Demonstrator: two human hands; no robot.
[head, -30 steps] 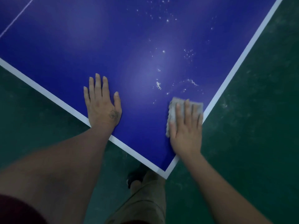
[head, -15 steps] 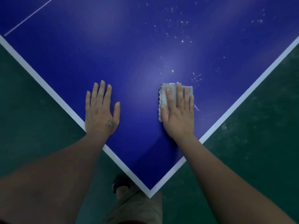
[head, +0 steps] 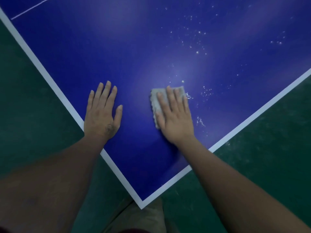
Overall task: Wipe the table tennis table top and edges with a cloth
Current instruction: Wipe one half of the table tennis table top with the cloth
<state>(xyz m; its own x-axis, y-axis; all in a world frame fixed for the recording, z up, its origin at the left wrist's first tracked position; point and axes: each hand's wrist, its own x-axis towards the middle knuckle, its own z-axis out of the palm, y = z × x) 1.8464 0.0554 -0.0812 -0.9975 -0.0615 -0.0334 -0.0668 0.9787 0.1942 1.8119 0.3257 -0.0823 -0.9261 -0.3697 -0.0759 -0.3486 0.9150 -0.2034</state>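
While both hands lie on the blue table top (head: 134, 56), the view looks down onto its near corner (head: 141, 205), which points toward the person.

- Left hand (head: 102, 115): flat, palm down, fingers straight and close together, thumb out to the right. Holds nothing. Its wrist crosses the white border stripe (head: 50, 80) on the table's left edge.
- Right hand (head: 175, 118): flat, fingers straight, pressing down on the cloth (head: 155, 103); no curl or pinch around it.
- Cloth: pale grey, folded to a small pad, lying on the table top under the right fingers and palm, well inside both edges. Its scalloped left side and far edge show past the fingers.
- White specks (head: 197, 52) scattered over the surface far and right of the cloth; a small clump of debris (head: 188, 96) just beside the cloth's right side; another streak (head: 200, 121) near the right hand's little-finger side.
- Thin white line (head: 30, 10) at far left.
- Green floor (head: 269, 157) on both sides; a khaki trouser leg (head: 143, 219) below the corner.
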